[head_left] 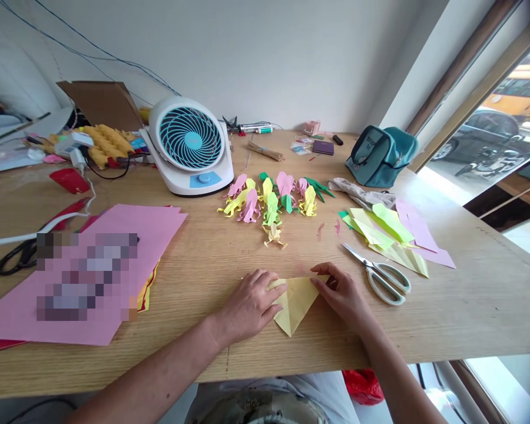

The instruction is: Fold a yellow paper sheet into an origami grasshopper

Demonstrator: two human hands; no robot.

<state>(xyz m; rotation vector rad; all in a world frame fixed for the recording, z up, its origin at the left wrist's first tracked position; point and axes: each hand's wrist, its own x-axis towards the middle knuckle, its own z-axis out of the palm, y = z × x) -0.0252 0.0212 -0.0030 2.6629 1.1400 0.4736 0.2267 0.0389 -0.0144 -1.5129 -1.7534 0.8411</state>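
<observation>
Both hands (294,300) hold the folded yellow paper (295,300) by its corners

A pixelated patch (87,277) hides part of the pink paper (152,229).

On the bench (194,253), the fan (192,141) stands left of the paper figures (271,209), the bag (380,156) to their right. The folded sheet (294,299) lies before them, the scissors (368,263) before them to the right.

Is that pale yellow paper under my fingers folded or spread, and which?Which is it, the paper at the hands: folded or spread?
Folded: the pale yellow paper forms a triangle pointing towards the person, with a crease visible between the left hand and right hand.
</observation>
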